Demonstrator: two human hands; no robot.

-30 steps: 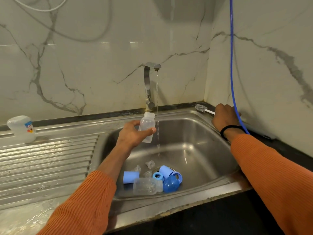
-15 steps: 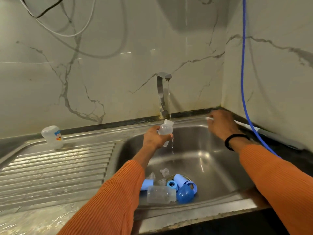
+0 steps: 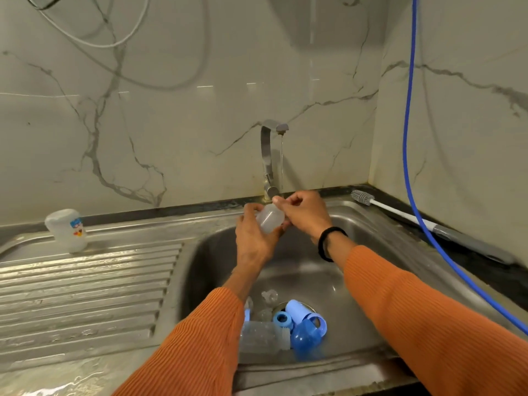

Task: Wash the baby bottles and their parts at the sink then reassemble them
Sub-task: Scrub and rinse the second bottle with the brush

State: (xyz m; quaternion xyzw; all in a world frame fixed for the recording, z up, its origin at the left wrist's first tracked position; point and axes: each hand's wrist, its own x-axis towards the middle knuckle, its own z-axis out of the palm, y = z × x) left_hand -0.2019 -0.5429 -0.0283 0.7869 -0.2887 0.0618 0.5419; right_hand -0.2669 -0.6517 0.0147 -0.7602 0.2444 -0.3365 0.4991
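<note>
Over the sink basin (image 3: 357, 295), my left hand (image 3: 253, 238) grips a small translucent baby bottle (image 3: 268, 222) from below, tilted just under the tap. My right hand (image 3: 303, 214) meets it from the right, fingers curled round the bottle's upper end. A thin stream of water runs from the faucet (image 3: 270, 155) onto my right hand. At the bottom of the basin lie a clear bottle (image 3: 261, 338) on its side, blue caps (image 3: 307, 337), a blue ring (image 3: 283, 320) and clear teats (image 3: 270, 295). A white bottle brush (image 3: 364, 197) lies on the counter at the back right.
A white bottle with a printed label (image 3: 67, 230) stands at the back of the ribbed, wet drainboard (image 3: 85, 287). A blue hose (image 3: 408, 138) hangs down the right wall and crosses the dark counter. Marble walls close the back and right sides.
My right hand has left the brush, which now lies on the counter, and moved left onto the bottle. My left hand has kept the bottle near the water stream.
</note>
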